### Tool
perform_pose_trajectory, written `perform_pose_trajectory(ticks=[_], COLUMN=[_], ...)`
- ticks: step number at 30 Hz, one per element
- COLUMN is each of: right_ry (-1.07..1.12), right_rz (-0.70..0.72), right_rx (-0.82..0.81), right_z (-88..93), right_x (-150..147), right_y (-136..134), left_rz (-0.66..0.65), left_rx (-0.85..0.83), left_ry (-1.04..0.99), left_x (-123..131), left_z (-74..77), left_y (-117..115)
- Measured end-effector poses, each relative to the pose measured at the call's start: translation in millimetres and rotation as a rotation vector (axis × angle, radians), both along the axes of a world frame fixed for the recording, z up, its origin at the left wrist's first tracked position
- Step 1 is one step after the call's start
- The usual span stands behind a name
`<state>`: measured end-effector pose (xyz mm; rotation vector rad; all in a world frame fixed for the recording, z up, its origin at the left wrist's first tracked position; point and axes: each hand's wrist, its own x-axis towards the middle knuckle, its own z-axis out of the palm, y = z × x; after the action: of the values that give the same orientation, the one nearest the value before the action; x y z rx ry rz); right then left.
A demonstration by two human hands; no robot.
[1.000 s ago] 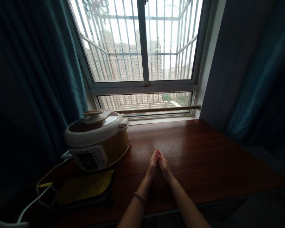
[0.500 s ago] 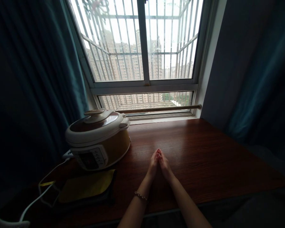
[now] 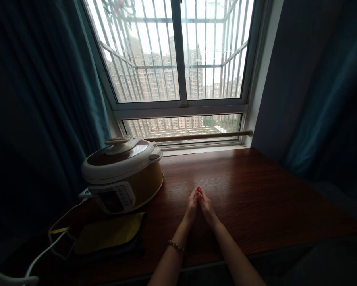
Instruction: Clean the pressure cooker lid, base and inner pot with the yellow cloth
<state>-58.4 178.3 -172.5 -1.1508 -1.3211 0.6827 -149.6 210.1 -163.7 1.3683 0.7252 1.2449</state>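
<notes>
My left hand [image 3: 192,203] and my right hand [image 3: 206,204] meet at the fingertips over the brown wooden tabletop [image 3: 249,198], forming a narrow peak. The fingers look stretched out, and the palms face each other with no object visible between them. On my left wrist is a beaded bracelet [image 3: 176,245]. To the left of my hands stands an electric cooker [image 3: 145,180] with a white rim, a glass lid and a dark front panel. In front of it lies a yellow cloth or mat [image 3: 111,234] with a dark edge.
A white cord [image 3: 45,248] runs along the left side to a plug by the cooker. Behind the table is a barred window [image 3: 181,105] with a rail [image 3: 205,136] low across it. Blue curtains [image 3: 85,91] hang at both sides.
</notes>
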Motion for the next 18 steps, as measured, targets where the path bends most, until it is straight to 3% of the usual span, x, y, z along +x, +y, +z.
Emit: perform_pose_trajectory(ticks=[5, 9, 12, 16, 18], right_ry=[-0.016, -0.047, -0.063, -0.107, -0.127], right_rz=[0.005, 0.018, 0.015, 0.033, 0.057], right_rx=[0.04, 0.043, 0.031, 0.028, 0.02], right_z=[6.6, 6.9, 6.2, 10.8, 14.4], right_x=[-0.7, -0.1, -1.0, -5.1, -6.9], right_y=[-5.0, -7.1, -8.0, -13.2, -16.6], left_rz=[0.058, 0.187, 0.502, 0.979, 1.033], left_rx=[0.025, 0.058, 0.085, 0.18, 0.167], left_ry=[0.062, 0.157, 0.431, 0.893, 1.136], left_x=[-1.3, -29.4, -76.1, -150.4, -178.1], left_z=[9.2, 23.1, 23.0, 4.0, -6.2], left_y=[-3.6, -30.1, -62.2, -93.2, -99.5])
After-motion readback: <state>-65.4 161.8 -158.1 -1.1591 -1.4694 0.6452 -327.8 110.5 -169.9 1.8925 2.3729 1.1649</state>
